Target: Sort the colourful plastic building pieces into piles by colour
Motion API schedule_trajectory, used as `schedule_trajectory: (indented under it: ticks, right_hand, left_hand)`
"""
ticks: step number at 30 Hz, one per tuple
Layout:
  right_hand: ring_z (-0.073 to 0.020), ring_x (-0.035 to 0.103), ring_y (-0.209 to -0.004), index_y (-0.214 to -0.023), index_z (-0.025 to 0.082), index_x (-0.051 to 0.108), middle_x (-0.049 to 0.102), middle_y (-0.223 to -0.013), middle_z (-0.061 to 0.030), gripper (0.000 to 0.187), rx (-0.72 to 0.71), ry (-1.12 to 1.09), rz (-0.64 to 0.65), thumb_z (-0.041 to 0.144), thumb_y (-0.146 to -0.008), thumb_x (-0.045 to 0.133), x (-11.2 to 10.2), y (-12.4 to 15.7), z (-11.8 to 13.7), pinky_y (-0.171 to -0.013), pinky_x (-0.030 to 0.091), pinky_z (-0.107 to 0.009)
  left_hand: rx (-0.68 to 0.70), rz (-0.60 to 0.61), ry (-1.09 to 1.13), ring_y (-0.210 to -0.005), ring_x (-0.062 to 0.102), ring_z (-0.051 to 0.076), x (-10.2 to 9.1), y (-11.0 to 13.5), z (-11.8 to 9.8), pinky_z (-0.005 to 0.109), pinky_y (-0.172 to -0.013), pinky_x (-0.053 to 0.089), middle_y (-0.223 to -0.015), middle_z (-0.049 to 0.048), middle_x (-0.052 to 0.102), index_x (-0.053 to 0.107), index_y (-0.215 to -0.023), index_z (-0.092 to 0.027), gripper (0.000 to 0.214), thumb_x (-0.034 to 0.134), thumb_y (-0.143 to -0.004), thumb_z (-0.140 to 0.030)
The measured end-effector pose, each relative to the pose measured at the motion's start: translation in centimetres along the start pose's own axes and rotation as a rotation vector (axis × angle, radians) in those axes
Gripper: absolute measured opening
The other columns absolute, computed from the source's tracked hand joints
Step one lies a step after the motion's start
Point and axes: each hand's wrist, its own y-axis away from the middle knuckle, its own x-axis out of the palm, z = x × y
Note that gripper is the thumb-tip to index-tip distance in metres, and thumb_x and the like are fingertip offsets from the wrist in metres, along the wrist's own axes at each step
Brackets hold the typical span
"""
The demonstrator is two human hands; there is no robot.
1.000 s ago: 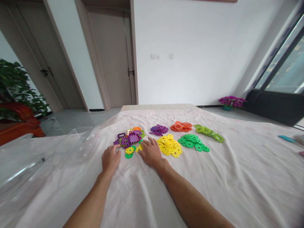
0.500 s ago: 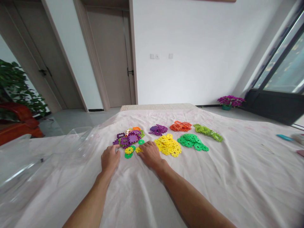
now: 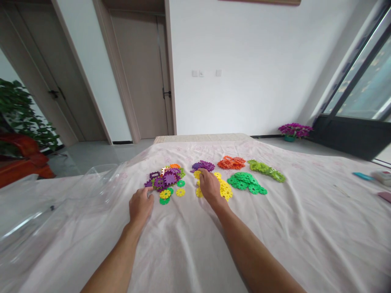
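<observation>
My left hand (image 3: 141,205) rests on the cloth with thumb and index finger apart, its fingertips at the near edge of a mixed heap of purple square and round plastic pieces (image 3: 170,179). My right hand (image 3: 210,188) is over the pile of yellow notched discs (image 3: 225,189), fingers closed on a yellow notched disc (image 3: 197,174) at their tips. Between the hands lie a loose yellow disc (image 3: 180,192) and a green disc (image 3: 181,183). Another yellow disc (image 3: 165,194) overlaps a green one (image 3: 164,201) near my left hand.
Sorted piles of purple (image 3: 206,165), orange (image 3: 231,162), dark green (image 3: 244,181) and light green pieces (image 3: 266,170) lie on the pale cloth (image 3: 183,244). Clear plastic packaging (image 3: 91,189) spreads at left. A blue item (image 3: 363,176) lies far right.
My right hand has moved right and away from me, from the loose yellow disc to the yellow pile, uncovering that disc. My left hand has stayed nearly in place.
</observation>
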Motion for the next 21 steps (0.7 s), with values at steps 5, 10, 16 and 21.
schedule_trajectory:
  ticks: [5, 10, 16, 21]
  right_hand:
    - [-0.0218, 0.06, -0.103, -0.116, 0.023, 0.071, 0.072, -0.11, -0.0055, 0.035, 0.079, -0.008, -0.192, 0.021, -0.099, 0.04, -1.3, -1.2, -3.1, -0.092, 0.04, -0.031]
    - [-0.0235, 0.055, -0.106, -0.114, 0.02, 0.072, 0.069, -0.111, -0.0085, 0.034, 0.037, -0.032, -0.266, 0.017, -0.097, 0.042, -1.3, -1.1, -2.9, -0.095, 0.039, -0.034]
    - [-0.0241, 0.054, -0.107, -0.117, 0.022, 0.071, 0.069, -0.113, -0.0089, 0.033, -0.324, -0.054, 0.068, 0.015, -0.096, 0.048, 0.4, 1.6, 2.3, -0.096, 0.041, -0.036]
    - [-0.0233, 0.048, -0.127, -0.139, 0.026, 0.057, 0.061, -0.139, -0.0052, 0.041, -0.579, -0.072, 0.307, 0.023, -0.098, 0.052, 2.2, 4.2, 5.3, -0.106, 0.039, -0.038]
  left_hand:
    - [-0.005, 0.008, -0.006, -0.114, 0.064, 0.027, 0.0, 0.0, 0.0, 0.036, -0.099, 0.046, -0.123, 0.0096, 0.07, 0.069, -0.12, -0.02, 0.04, 0.045, -0.087, -0.023]
    - [-0.007, 0.014, -0.006, -0.113, 0.064, 0.026, -0.1, 0.0, -0.1, 0.035, -0.098, 0.047, -0.122, 0.0094, 0.07, 0.069, -0.119, -0.021, 0.04, 0.046, -0.087, -0.022]
    - [-0.013, 0.011, -0.002, -0.114, 0.065, 0.025, -0.5, 0.2, -0.4, 0.034, -0.098, 0.047, -0.124, 0.0095, 0.07, 0.07, -0.12, -0.021, 0.039, 0.048, -0.088, -0.022]
    - [-0.01, 0.008, -0.001, -0.115, 0.064, 0.025, -0.5, 0.2, -0.5, 0.035, -0.098, 0.047, -0.124, 0.01, 0.07, 0.07, -0.12, -0.02, 0.039, 0.047, -0.088, -0.022]
